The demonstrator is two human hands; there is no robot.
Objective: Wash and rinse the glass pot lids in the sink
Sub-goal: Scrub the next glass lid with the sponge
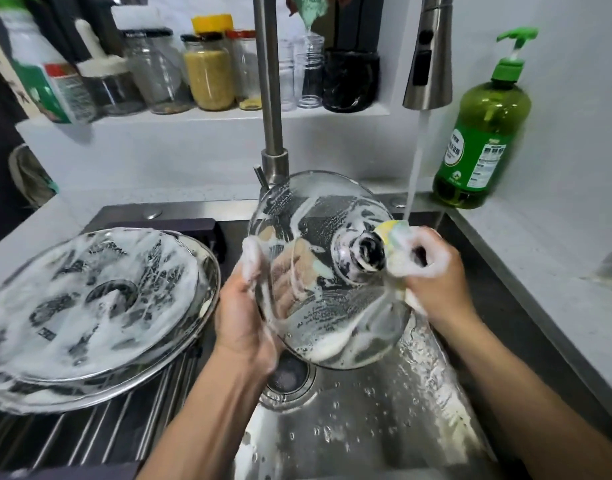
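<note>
From the head camera, the left hand point(244, 306) grips the rim of a soapy glass lid point(318, 271), thumb on the near face and fingers curled behind the glass, holding it tilted on edge above the sink point(367, 427), over the drain point(290, 375). The right hand point(432, 271), covered in foam, is closed around a yellow sponge point(396, 244) and presses it against the lid's knob point(365, 252), which points toward the right. A second glass lid point(93, 303), streaked with white suds, lies knob side up on other stacked lids on the drying rack point(100, 431) at the left side of the sink. Water point(415, 168) runs from the spray head point(431, 53) down into the far right corner of the sink, just behind the right hand. The faucet's upright pipe point(271, 81) rises behind the held lid at the back edge of the sink. A green soap bottle point(484, 133) with a pump stands on the counter point(540, 244) at the far right corner. On the shelf point(211, 116) behind the sink stand several jars point(209, 71), glasses and a dark cup point(349, 81).
</note>
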